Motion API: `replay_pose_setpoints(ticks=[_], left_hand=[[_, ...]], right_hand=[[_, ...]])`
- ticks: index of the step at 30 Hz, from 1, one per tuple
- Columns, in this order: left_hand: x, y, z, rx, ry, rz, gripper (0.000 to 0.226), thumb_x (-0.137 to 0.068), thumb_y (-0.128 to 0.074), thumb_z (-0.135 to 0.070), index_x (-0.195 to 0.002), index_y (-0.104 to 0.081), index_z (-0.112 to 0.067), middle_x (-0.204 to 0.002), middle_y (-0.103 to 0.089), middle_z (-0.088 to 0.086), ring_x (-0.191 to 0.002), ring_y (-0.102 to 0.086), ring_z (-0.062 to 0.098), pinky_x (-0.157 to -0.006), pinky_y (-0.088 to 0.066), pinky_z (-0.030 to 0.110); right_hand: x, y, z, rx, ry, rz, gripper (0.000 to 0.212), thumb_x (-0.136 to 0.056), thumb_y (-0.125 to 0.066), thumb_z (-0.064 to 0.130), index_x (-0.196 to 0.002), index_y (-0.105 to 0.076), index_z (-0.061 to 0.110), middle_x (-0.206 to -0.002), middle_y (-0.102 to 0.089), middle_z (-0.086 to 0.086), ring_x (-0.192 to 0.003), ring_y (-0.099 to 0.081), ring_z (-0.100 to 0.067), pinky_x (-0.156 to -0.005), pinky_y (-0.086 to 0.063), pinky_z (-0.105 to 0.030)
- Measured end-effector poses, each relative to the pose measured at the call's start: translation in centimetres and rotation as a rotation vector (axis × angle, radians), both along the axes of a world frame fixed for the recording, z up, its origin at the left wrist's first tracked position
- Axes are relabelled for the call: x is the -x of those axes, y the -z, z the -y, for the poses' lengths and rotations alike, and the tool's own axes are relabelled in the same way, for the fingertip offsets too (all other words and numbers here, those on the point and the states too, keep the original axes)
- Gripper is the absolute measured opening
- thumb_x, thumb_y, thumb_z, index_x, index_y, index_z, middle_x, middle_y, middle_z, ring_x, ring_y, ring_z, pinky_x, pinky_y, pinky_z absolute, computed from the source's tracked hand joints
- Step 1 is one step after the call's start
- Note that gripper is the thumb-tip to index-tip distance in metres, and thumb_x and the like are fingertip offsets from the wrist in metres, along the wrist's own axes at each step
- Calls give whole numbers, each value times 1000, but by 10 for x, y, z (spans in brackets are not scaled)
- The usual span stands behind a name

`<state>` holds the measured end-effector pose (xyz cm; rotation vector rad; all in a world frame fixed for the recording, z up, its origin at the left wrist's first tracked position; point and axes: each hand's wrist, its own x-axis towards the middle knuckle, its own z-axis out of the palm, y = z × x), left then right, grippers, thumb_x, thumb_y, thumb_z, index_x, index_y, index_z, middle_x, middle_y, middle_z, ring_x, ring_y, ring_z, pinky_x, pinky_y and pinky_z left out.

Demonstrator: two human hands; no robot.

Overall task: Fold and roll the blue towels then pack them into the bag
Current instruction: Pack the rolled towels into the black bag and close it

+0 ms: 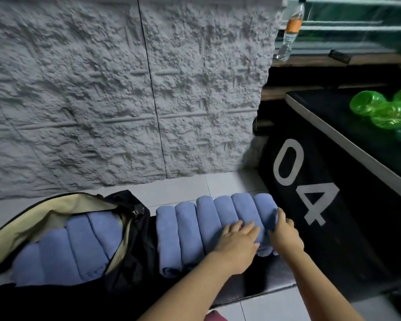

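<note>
Blue towel rolls [188, 230] beneath spread left fingers [249, 231]

Rough grey stone-textured wall [90, 89] straight ahead, with a thin dark vertical line [153, 100] running down it. White floor tiles [183, 186] at its foot. To the right, a black counter [329, 228] with a pale-edged top and a large white "04" [287, 162] on its side. Translucent green plastic pieces [384, 110] clustered on top, kind unclear. Behind it, a wooden shelf [333, 61] with a clear plastic bottle [291, 31], orange label, standing at its left end.
</note>
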<state>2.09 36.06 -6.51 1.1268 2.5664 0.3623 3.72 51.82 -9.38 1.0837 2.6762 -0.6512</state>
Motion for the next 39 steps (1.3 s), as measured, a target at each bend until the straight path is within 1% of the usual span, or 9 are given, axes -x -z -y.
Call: replay_pose_setpoints(ticks=[9, 13, 16, 18, 23, 26, 28, 32, 39], left_hand=[[10, 13, -6, 107, -51, 99, 38, -100, -27, -35, -125, -49, -16, -138, -44, 4, -133, -24, 28, -107, -24, 47], [9, 9, -19, -436, -448, 364, 36, -93, -36, -35, -66, -45, -12, -80, -56, 13, -81, -52, 25, -80, -46, 45], [7, 1, -21, -826, -789, 866, 61, -69, -45, -69, -85, -58, -12, -80, -63, 8, -75, -62, 21, -75, -54, 42], [4, -4, -17, -974, -879, 1119, 57, -70, -60, -64, -98, -59, -15, -86, -66, 9, -77, -66, 23, -66, -54, 35], [13, -2, 24, -1060, -1137, 962, 40, -79, -67, -43, -105, -54, -16, -96, -65, 6, -89, -65, 22, -73, -51, 32], [12, -11, 63, -1060, -1107, 1030, 49, -73, -69, -50, -113, -55, -26, -105, -68, -2, -96, -65, 18, -70, -51, 31], [4, -18, 89, -1102, -1049, 1078, 45, -77, -71, -42, -116, -56, -25, -108, -69, -1, -99, -65, 18, -76, -53, 34], [-14, -37, 142, -1116, -987, 1105, 45, -76, -75, -32, -117, -61, -19, -108, -71, 1, -104, -65, 18, -93, -51, 37], [-25, -79, 244, -1161, -1013, 1201, 44, -67, -78, -23, -100, -70, 5, -104, -68, 21, -93, -67, 29, -81, -54, 36]], right_hand=[[-6, -7, -5, -78, 68, -167, 70, -81, -59, 30, -142, -25, 23, -121, -51, -17, -109, -49, -36, -90, -41, -46], [-19, -25, 20, -154, 64, -350, 74, -72, -65, 28, -136, -30, 17, -115, -58, -15, -104, -54, -37, -83, -45, -47], [-28, -36, 55, -119, -14, -435, 73, -69, -70, 30, -132, -36, 14, -114, -61, -9, -103, -55, -34, -82, -44, -44], [-34, -41, 77, -134, -116, -487, 65, -70, -72, 34, -125, -42, 14, -108, -61, -4, -99, -56, -31, -77, -44, -41], [-30, -51, 81, 332, -267, -535, 34, -81, -44, 62, -92, -54, 31, -74, -60, 17, -73, -55, -2, -62, -44, -29], [-4, -25, 52, 100, -95, -502, 37, -90, -45, 48, -113, -56, 21, -116, -60, -3, -105, -53, -28, -84, -45, -41], [13, -4, 36, 73, -36, -230, 55, -91, -51, 43, -136, -38, 14, -136, -43, -17, -119, -42, -40, -95, -39, -47], [34, 13, 26, 159, -50, 13, 68, -82, -63, 40, -133, -33, 7, -128, -51, -18, -112, -52, -38, -91, -44, -44], [35, -25, 42, 18, 20, -123, 47, -82, -63, 31, -115, -42, 5, -106, -60, -19, -86, -56, -35, -70, -43, -38]])
